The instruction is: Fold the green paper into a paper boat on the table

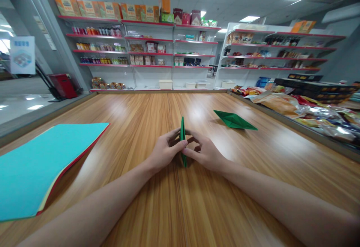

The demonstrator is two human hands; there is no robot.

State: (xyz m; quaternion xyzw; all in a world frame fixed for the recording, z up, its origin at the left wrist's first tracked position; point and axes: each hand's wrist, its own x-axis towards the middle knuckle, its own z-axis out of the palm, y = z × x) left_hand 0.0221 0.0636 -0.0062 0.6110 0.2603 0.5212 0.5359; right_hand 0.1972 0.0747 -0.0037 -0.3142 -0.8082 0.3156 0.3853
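Observation:
Between my two hands, at the middle of the table, a folded piece of green paper stands on edge and shows as a thin upright strip. My left hand grips it from the left, thumb on the near side. From the right, my right hand pinches the same paper, its thumb close to the left one. Some fingertips are hidden behind the paper. Further off to the right lies a green folded paper boat, flat and pointed at both ends, touched by neither hand.
A stack of coloured paper sheets, cyan on top, lies at the left of the wooden table. Packaged snacks and black boxes are heaped beyond the right edge. Stocked shelves stand behind, and a red box sits at left.

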